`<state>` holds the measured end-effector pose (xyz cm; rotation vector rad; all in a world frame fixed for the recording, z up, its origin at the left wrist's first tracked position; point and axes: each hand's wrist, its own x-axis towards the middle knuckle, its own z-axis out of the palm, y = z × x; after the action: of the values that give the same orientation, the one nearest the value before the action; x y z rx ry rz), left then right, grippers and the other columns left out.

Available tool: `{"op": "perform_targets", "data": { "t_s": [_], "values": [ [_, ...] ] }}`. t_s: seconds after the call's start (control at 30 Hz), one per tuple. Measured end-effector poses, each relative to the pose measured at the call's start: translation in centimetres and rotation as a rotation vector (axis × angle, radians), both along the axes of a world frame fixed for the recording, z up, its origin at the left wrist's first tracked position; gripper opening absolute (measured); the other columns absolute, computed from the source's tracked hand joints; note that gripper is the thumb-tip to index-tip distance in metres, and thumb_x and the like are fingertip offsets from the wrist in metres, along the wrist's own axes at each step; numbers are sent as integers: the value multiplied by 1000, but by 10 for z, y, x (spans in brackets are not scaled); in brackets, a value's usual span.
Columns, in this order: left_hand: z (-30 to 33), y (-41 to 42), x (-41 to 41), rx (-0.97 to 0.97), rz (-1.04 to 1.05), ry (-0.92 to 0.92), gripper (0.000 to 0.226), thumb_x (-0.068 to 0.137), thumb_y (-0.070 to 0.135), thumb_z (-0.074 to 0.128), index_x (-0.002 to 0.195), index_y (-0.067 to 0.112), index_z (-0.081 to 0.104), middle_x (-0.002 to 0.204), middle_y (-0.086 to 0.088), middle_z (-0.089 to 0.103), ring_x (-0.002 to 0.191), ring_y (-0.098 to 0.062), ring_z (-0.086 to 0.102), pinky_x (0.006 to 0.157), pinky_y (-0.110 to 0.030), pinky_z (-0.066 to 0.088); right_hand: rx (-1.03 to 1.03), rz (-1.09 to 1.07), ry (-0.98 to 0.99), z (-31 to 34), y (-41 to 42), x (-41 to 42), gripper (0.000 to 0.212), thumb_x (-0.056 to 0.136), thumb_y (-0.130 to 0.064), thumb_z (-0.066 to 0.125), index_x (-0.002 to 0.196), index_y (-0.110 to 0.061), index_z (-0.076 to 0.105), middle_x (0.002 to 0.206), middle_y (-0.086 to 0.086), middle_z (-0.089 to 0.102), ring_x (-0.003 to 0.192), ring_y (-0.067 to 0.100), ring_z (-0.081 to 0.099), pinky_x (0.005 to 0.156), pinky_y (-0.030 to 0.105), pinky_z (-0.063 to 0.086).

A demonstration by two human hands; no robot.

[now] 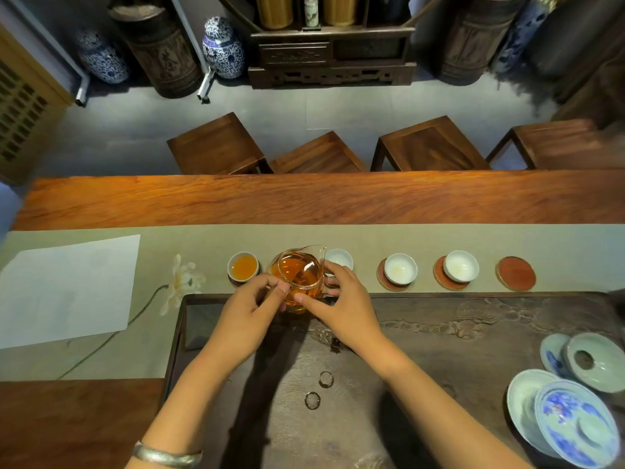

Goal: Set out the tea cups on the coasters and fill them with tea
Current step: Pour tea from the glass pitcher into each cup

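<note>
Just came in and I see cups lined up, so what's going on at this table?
A person is serving tea. Both hands, left hand and right hand, hold a glass pitcher of amber tea above the near edge of the cup row. The leftmost cup is already filled. The second cup, partly hidden behind the pitcher, and the next two cups on their coasters look empty. The rightmost coaster has no cup on it.

Left hand, right hand grip glass pitcher; leftmost cup full.
</note>
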<state>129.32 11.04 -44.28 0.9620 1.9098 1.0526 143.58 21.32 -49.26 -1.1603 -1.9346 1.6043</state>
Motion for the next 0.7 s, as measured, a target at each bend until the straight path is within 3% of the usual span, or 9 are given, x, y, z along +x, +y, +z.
{"op": "perform_targets", "data": {
  "t_s": [0.13,0.33,0.47,0.6,0.7],
  "values": [
    [-2,2,10,1,-8,-16,20,96,26,55,78,25,64,69,1,61,70,-19,58,71,-36,45,-9,-2,-2,-1,2,11,75,73,-43,81,138,-22,50,129,-7,55,112,2,57,94,20,50],
    [-4,2,18,-32,11,-21,18,95,29,55,81,28,67,69,3,63,70,-10,60,73,-31,47,-28,16,-22,-7,0,18,68,72,-49,79,131,-31,52,123,-14,57,108,-4,57,87,13,48],
    [-6,3,20,-61,25,-9,18,95,29,55,81,27,67,69,3,64,71,-14,61,73,-37,49,-59,21,-13,-10,-1,19,58,71,-52,77,121,-45,50,120,-18,59,105,-10,56,86,13,48],
    [-8,7,22,-79,37,-11,18,95,29,55,80,29,65,68,5,62,68,-9,59,70,-31,47,-82,22,-9,-14,0,19,55,71,-51,77,118,-48,49,121,-15,61,105,-6,58,89,17,50],
    [-8,10,21,-95,37,-11,19,95,30,55,79,29,65,67,6,62,67,-8,58,70,-31,47,-102,25,-5,-19,2,19,58,72,-52,76,124,-38,54,121,-14,62,107,-4,59,90,20,51]
  ]
}}
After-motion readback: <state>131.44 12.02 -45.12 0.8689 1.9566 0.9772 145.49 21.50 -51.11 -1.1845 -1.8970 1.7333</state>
